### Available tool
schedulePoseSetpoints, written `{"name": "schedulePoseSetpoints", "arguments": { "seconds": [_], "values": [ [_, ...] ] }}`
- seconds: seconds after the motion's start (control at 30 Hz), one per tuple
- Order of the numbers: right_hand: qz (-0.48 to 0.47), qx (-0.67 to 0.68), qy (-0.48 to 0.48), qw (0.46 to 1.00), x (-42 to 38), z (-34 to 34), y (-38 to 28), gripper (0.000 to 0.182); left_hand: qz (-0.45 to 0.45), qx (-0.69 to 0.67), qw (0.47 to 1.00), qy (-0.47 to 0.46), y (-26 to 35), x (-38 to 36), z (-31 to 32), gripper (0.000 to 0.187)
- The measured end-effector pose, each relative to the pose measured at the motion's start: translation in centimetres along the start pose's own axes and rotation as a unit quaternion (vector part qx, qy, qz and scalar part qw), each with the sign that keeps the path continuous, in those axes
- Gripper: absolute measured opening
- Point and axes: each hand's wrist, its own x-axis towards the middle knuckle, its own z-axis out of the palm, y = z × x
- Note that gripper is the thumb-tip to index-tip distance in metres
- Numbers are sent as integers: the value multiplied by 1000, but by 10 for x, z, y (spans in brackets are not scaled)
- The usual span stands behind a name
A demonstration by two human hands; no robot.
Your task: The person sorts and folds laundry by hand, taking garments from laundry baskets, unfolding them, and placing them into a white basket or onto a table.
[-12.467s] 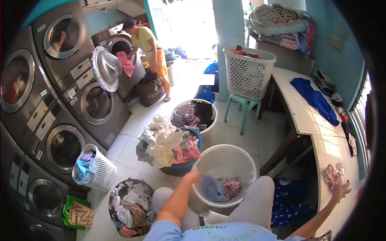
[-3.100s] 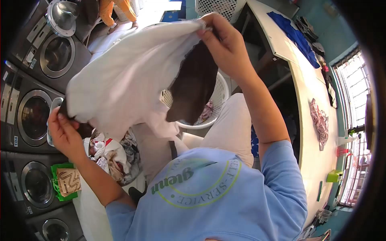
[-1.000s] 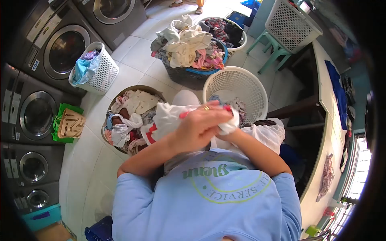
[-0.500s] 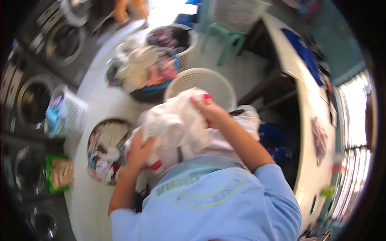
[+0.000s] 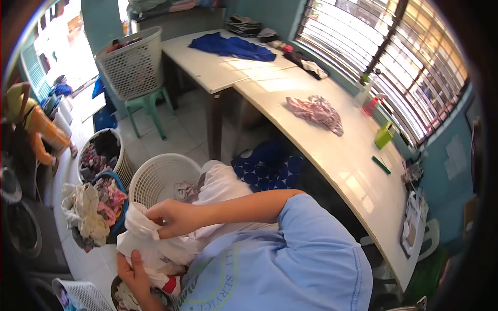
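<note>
Held in both hands at near left, just in front of a blue shirt (image 5: 321,249): a white garment (image 5: 150,254) with a red patch (image 5: 170,285). Pinched along a folded upper edge in the right hand (image 5: 179,217), with thumb and fingers closed on the cloth. Gripped lower down, at the left edge, in the left hand (image 5: 134,274), with thumb laid over the top and the other fingers mostly hidden; impossible to tell how tightly curled.

Likely light, soft and limp, sagging easily between two holds; neither slippery nor fragile by the look of the fabric. Best taken by an edge or seam at each end, to let the folds fall open; poorly taken by one loose bunch in the middle.

Turned with folded end to the far side, toward a white basket (image 5: 155,177) with pinkish cloth (image 5: 185,192) inside, and with red patch to the near side. Running longest from far left to near right, though too bunched for a sure axis or for telling collar from hem.

Seen just to the right: more white cloth (image 5: 223,186), not clearly joined or separate. Seen farther left: a heaped blue tub (image 5: 120,222).
</note>
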Motion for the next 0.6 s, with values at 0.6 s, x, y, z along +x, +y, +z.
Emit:
{"name": "schedulePoseSetpoints", "arguments": {
  "seconds": [0.6],
  "values": [
    [418, -574, 520, 474, -255, -354, -10, 59, -66, -108, 979, -158, -15, 29, 80, 29]
  ]
}}
